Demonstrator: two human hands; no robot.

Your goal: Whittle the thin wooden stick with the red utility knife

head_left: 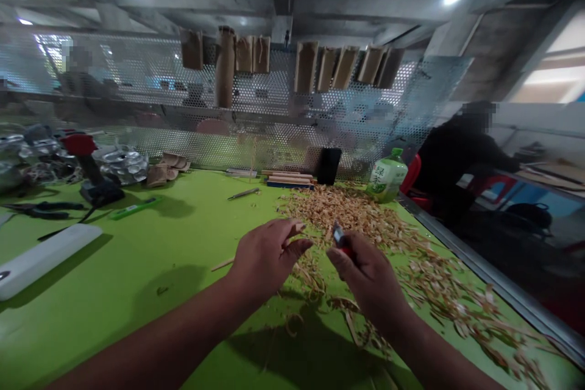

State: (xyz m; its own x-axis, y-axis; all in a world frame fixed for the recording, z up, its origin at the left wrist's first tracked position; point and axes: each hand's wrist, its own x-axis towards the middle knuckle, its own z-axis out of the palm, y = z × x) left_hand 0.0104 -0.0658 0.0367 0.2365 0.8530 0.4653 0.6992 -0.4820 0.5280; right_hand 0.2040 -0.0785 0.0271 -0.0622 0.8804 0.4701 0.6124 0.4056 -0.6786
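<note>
My left hand (269, 250) is closed around a thin wooden strip (222, 264). One end of the strip sticks out on the left below the wrist, and most of it is hidden by the hand. My right hand (370, 268) grips a small knife (339, 235) with a red and dark handle, its blade pointing up and away from me. The two hands are close but apart, above the green table (192, 244). Curled wood shavings (351, 210) lie in a heap just beyond the hands and are scattered below them.
A green-labelled bottle (388, 177) and a dark phone (329, 166) stand at the back. Wooden strips (290, 178) are stacked beside the phone. On the left are a white bar (50, 256), pliers (46, 209), a cordless drill (91, 170) and a green cutter (134, 208). Someone (466, 152) sits at right.
</note>
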